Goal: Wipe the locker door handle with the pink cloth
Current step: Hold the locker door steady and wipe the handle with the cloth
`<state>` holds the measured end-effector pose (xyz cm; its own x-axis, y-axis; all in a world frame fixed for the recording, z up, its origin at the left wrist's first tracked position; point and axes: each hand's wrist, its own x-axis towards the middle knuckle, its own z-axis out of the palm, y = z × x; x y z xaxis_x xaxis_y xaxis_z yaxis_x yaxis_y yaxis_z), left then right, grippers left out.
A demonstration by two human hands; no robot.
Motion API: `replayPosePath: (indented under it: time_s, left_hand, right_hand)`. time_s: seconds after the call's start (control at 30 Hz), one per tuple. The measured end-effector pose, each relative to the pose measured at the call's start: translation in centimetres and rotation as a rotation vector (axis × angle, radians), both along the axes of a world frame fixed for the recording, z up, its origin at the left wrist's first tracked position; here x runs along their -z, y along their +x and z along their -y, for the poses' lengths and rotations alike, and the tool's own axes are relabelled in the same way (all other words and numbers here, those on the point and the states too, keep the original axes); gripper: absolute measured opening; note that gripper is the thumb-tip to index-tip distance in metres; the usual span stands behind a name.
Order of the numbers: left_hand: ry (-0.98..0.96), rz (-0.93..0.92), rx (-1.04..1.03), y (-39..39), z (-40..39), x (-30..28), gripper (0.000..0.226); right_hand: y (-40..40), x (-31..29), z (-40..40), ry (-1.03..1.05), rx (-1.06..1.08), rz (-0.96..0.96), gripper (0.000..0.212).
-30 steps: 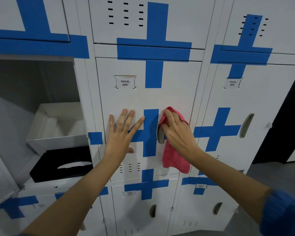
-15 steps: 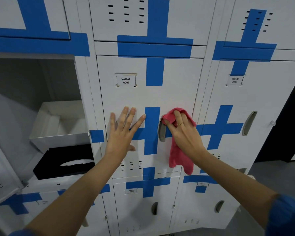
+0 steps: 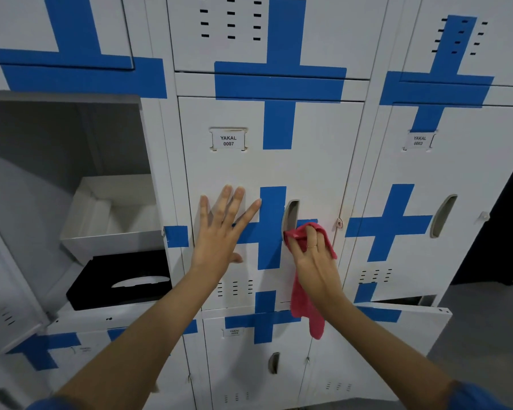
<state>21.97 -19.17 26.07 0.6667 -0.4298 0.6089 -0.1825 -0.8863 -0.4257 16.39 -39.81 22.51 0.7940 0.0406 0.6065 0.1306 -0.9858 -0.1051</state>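
Note:
The white locker door (image 3: 314, 161) labelled YAKAL 0007 has a grey recessed handle (image 3: 290, 213) at its right side, beside blue tape crosses. My right hand (image 3: 311, 258) grips the pink cloth (image 3: 304, 306) and presses a bunched part of it against the lower end of the handle; the rest of the cloth hangs down below my wrist. The upper part of the handle is uncovered. My left hand (image 3: 222, 232) lies flat on the door left of the handle, fingers spread.
At the left an open locker (image 3: 71, 137) holds a white box (image 3: 113, 214) and a black tissue box (image 3: 122, 279). A neighbouring door with its own handle (image 3: 443, 216) is at the right. A lower-right locker door (image 3: 412, 315) stands ajar.
My right hand has slid down with the cloth from the top of the handle to its lower end, uncovering the upper part. My left hand has stayed flat on the door.

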Motion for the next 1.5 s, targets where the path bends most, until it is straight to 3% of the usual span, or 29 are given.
replayPosePath:
  time_s: [0.07, 0.23, 0.37, 0.47, 0.57, 0.7, 0.9, 1.2, 1.37, 1.5]
  left_hand:
    - [0.007, 0.006, -0.007, -0.1, 0.1, 0.1, 0.147]
    - [0.014, -0.002, -0.02, 0.0, 0.1, 0.0, 0.147]
    - [0.019, 0.006, -0.033, -0.1, 0.1, 0.0, 0.148]
    - [0.015, 0.006, -0.022, -0.1, 0.1, -0.1, 0.148]
    - [0.006, 0.026, -0.009, -0.2, 0.2, -0.1, 0.149]
    - [0.007, 0.047, -0.003, -0.2, 0.2, -0.1, 0.15]
    - [0.008, 0.049, 0.003, 0.0, 0.2, 0.0, 0.15]
    - [0.008, 0.026, -0.011, -0.1, 0.2, 0.0, 0.149]
    - [0.003, 0.012, -0.015, -0.1, 0.1, 0.0, 0.149]
    - [-0.007, 0.001, -0.005, -0.1, 0.1, 0.0, 0.149]
  right_hand:
    - [-0.6, 0.3, -1.0, 0.353, -0.049, 0.022, 0.035]
    - [-0.9, 1.2, -2.4, 0.744, -0.064, -0.067, 0.025]
    - [-0.2, 0.5, -1.1, 0.871, -0.168, -0.358, 0.062]
    - [0.0, -1.4, -0.3, 1.204, -0.31, -0.555, 0.068]
    - [0.4, -2.4, -0.1, 1.465, -0.471, -0.614, 0.072]
    - [0.5, -4.0, -1.0, 1.598, -0.589, -0.536, 0.072]
    - [0.6, -4.5, -1.9, 1.451, -0.52, -0.353, 0.071]
    - [-0.1, -2.5, -1.3, 0.958, -0.396, 0.07, 0.054]
    - [0.9, -2.6, -0.8, 0.618, -0.349, 0.27, 0.057]
    - [1.0, -2.3, -0.4, 0.614, -0.274, 0.334, 0.064]
